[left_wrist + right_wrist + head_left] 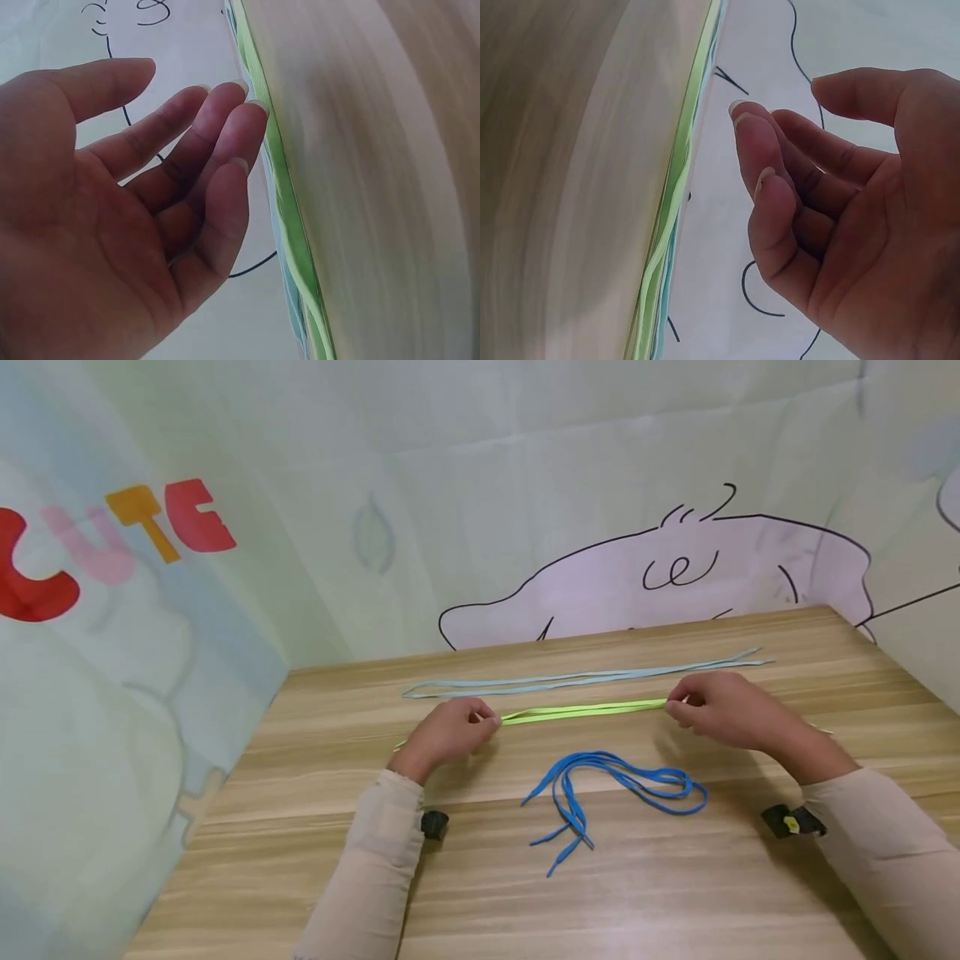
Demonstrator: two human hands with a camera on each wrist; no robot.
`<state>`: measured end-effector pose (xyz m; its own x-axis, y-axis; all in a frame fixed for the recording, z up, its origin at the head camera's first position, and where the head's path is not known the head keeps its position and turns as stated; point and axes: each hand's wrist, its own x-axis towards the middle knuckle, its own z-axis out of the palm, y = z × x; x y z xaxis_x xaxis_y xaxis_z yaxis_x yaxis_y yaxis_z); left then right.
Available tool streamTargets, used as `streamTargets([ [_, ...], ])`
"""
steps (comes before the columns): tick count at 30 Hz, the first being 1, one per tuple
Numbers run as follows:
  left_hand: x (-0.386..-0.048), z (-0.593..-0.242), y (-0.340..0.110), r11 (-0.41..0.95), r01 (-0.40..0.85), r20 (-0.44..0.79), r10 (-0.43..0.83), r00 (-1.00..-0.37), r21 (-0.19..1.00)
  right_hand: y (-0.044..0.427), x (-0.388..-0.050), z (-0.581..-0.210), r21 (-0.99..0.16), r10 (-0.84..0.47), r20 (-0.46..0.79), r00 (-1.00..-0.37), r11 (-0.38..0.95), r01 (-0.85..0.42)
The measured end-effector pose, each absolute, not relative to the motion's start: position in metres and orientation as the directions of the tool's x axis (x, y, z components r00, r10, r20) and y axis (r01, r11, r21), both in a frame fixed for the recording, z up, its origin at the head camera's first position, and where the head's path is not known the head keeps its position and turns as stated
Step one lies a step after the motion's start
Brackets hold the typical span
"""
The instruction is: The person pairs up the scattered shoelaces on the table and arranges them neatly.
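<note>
A flat lime-green shoelace [585, 711], folded double, lies stretched across the wooden table between both hands. At its left part, my left hand [456, 728] hovers with fingertips beside the lace. My right hand [720, 706] is over its right part in the same way. In the left wrist view the thumb [120, 82] stands apart from loosely bent fingers, next to the green lace [279, 161]. The right wrist view likewise shows a gap between thumb [855, 91] and fingers, with the green lace [676, 169] beside them. Whether fingertips touch it, I cannot tell.
Behind the green lace, a pale blue shoelace [570, 680] runs lengthwise on the table [315, 827]. Nearer to me, a bright blue shoelace [630, 777] lies in loose loops. A printed cloth [420, 527] hangs along the table's far and left edges.
</note>
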<state>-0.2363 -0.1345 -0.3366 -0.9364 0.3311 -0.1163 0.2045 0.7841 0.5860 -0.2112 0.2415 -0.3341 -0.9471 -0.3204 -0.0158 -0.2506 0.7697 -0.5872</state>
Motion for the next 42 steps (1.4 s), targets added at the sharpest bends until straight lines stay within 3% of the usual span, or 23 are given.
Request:
streamTargets([
  [21,-0.224,-0.337,-0.104,0.792,0.293,-0.145,0.428,-0.892,0.535,0.213,-0.204,-0.340,-0.555,-0.442,-0.013,-0.897,0.749,-0.362],
  [31,-0.217,-0.341,-0.093,0.770,0.351,-0.144,0.491,-0.859,0.532,0.204,-0.196,-0.338,-0.533,-0.499,-0.095,-0.861,0.756,-0.380],
  [42,-0.210,-0.341,-0.084,0.777,0.409,-0.129,0.523,-0.842,0.478,0.197,-0.194,-0.343,-0.474,-0.526,-0.045,-0.849,0.760,-0.445],
])
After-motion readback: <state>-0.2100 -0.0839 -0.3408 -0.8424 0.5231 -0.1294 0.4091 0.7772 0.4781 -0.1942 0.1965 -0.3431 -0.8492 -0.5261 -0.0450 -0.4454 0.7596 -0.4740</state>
